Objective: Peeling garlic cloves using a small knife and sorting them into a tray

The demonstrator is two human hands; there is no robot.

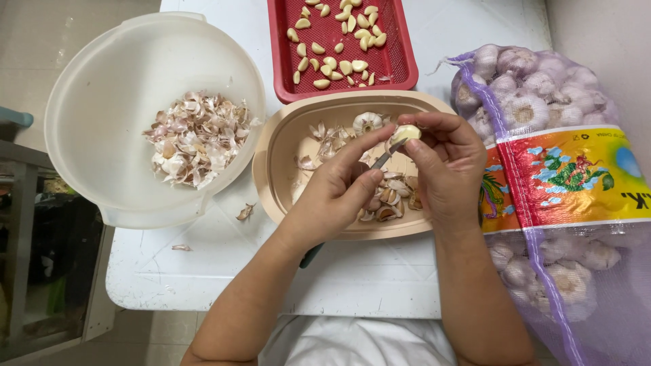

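My right hand (444,166) pinches a pale garlic clove (405,132) between thumb and fingertips over a beige oval tub (281,152). My left hand (336,193) grips a small knife (386,156) whose blade tip touches the clove; its dark handle end pokes out below my wrist. Inside the tub lie a whole garlic head (367,122) and loose skins and cloves (390,196).
A white plastic basin (95,102) of garlic skins sits at left. A red slotted tray (400,64) with several peeled cloves stands at the back. A purple mesh sack of garlic heads (542,102) lies at right. Stray skins (244,212) rest on the white table (366,278).
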